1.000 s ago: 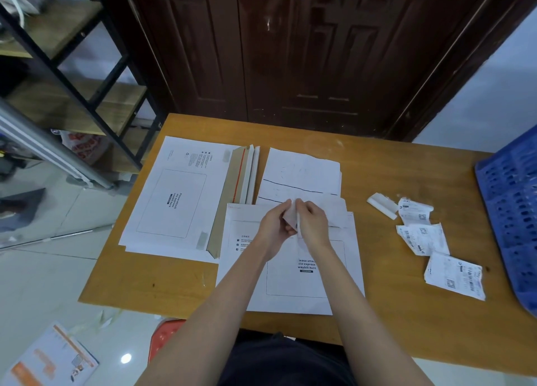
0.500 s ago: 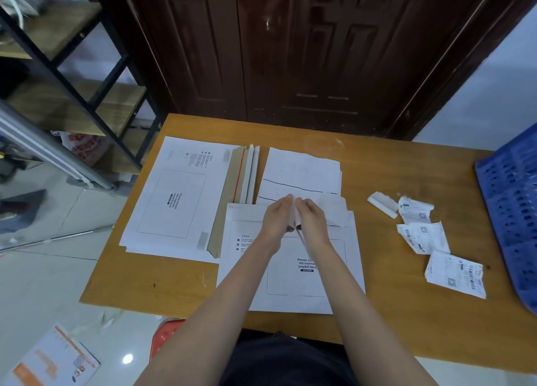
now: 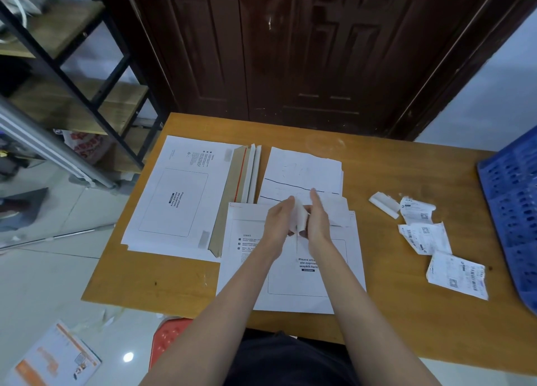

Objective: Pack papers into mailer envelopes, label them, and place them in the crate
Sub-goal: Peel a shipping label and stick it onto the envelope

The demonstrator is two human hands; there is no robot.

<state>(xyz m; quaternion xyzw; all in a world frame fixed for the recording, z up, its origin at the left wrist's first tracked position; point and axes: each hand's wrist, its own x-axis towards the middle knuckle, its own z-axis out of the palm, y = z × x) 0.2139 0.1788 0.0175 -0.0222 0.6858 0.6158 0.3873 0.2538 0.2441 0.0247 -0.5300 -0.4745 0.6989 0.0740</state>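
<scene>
We're holding a small white paper strip (image 3: 299, 218) w/ both hands, left hand (image 3: 279, 221) & right hand (image 3: 318, 221) fingers pinching it, over the white mailer (image 3: 290, 284) in the frame's middle; blue crate (image 3: 514, 211) sitting far right.

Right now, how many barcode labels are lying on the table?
3, all right of the hands: one nearest the door, one below it, one nearest me. Others may be hidden.

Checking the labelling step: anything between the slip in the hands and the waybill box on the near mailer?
Nothing visible. Both hands, left hand and right hand, hold the small white paper slip directly above the white cardboard mailer envelope; its printed box is bare except where the forearms cover it.
</scene>
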